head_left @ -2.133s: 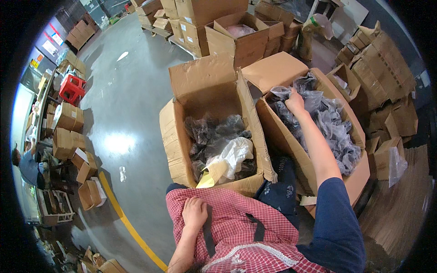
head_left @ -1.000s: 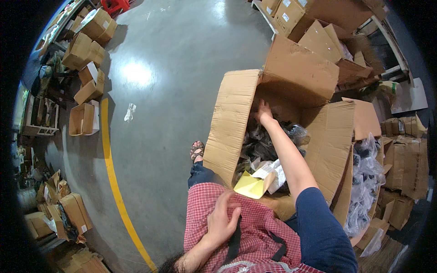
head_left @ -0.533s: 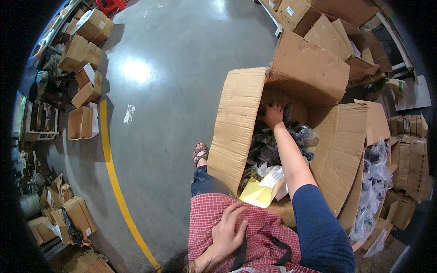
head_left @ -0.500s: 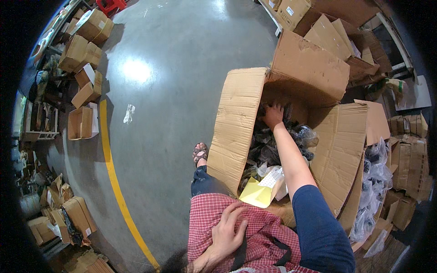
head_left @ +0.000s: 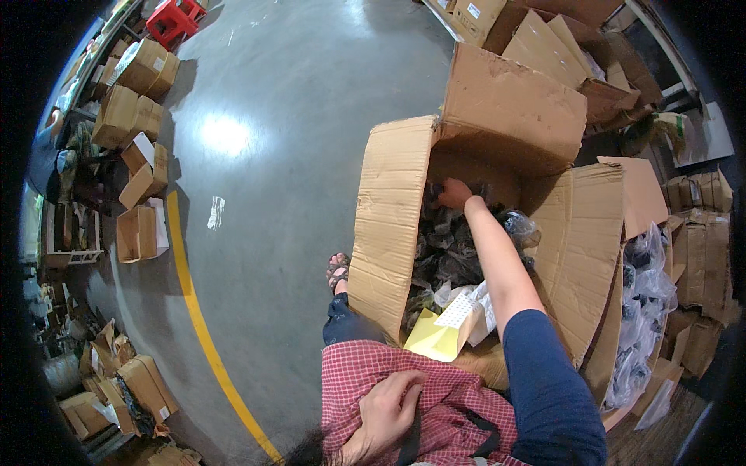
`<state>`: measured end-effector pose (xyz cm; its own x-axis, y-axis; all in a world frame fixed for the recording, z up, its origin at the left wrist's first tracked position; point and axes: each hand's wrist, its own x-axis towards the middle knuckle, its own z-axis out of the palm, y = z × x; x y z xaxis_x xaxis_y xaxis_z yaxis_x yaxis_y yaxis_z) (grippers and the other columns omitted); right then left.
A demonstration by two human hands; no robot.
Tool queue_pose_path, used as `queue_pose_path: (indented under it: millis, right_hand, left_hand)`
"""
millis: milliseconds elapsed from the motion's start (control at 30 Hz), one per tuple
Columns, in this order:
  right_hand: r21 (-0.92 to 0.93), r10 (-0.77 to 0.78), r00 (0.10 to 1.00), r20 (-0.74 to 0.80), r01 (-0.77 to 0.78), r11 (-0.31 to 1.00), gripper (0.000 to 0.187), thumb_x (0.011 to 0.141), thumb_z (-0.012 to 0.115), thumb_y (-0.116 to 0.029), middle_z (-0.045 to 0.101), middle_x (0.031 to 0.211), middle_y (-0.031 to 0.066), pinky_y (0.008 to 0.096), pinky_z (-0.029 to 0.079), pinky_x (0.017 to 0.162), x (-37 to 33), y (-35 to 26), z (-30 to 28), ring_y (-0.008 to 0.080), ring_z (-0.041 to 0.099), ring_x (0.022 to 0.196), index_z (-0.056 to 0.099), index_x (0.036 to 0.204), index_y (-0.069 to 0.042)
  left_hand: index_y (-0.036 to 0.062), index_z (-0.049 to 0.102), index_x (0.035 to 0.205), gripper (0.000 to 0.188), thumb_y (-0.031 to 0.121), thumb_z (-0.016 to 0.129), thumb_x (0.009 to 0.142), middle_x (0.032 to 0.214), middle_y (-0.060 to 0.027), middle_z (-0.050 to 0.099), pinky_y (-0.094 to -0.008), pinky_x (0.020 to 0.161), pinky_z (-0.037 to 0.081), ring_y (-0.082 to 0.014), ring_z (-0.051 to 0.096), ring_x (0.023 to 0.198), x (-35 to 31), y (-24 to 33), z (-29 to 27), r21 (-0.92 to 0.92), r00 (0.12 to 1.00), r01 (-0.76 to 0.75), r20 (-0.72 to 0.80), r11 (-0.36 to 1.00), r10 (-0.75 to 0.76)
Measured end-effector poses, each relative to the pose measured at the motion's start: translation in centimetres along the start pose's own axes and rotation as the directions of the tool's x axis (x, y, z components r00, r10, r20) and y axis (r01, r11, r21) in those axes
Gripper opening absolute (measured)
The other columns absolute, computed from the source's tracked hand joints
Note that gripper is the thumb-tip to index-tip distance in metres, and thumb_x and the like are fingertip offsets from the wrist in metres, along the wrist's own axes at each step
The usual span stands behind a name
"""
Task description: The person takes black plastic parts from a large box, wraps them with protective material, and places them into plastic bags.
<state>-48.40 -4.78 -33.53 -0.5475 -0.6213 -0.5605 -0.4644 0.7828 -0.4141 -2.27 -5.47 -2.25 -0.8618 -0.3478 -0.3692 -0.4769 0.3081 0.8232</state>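
My right hand reaches deep into a large open cardboard box. Its fingers are curled over dark plastic at the far left inside the box, and the fingertips are lost in shadow. Crumpled dark plastic bags fill the box around and below that hand. At its near end lie a yellow sheet and a white printed sheet. My left hand rests against the red checked apron, its fingers bent in and closed; nothing shows in them.
Clear-bagged goods stand in a carton at the right. Flattened cardboard and further cartons lie beyond. At the left, small boxes line a yellow floor stripe. A red stool stands far left.
My right hand has moved slightly toward the box's left wall and its fingers have curled in. My left hand's spread fingers have closed. The view has shifted a little.
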Motion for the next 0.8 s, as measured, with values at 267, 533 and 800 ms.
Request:
queue_pose_path:
  millis: [267,533,800]
  right_hand:
    - [0.998,-0.13,0.991,-0.043,0.036,-0.057,0.045,0.087,0.078,-0.03,0.072,0.113,0.0097,0.0328,0.056,0.091,-16.4,2.8,-3.7,0.0197,0.069,0.102,0.067,0.119,0.0]
    - [0.849,0.083,0.996,-0.028,0.067,-0.524,0.027,0.098,0.061,-0.017,0.069,0.12,0.0143,0.0391,0.055,0.097,-32.1,0.6,6.0,0.0266,0.068,0.107,0.065,0.117,0.001]
    - [0.857,0.167,0.973,0.162,-0.054,-0.512,0.03,0.094,0.063,-0.02,0.069,0.113,0.0067,0.0361,0.057,0.086,-40.6,-3.7,11.5,0.0222,0.067,0.101,0.064,0.12,-0.004]
  left_hand:
    - [0.0097,0.067,0.111,0.019,0.014,0.065,0.093,0.106,-0.0084,0.072,-0.0364,0.077,0.056,-0.0275,0.072,0.092,-0.1,0.4,0.8,-0.019,0.998,-0.038,-0.046,0.999,0.037]
    - [-0.0053,0.035,0.145,0.079,0.037,0.072,0.09,0.124,-0.0294,0.059,-0.047,0.083,0.056,-0.0434,0.065,0.107,5.3,1.8,6.7,0.14,0.944,-0.328,0.095,0.934,0.317]
    - [0.0021,0.056,0.122,0.041,0.025,0.066,0.091,0.114,-0.024,0.061,-0.0517,0.087,0.05,-0.0446,0.06,0.105,7.5,1.9,11.2,0.14,0.9,-0.436,0.077,0.889,0.429]
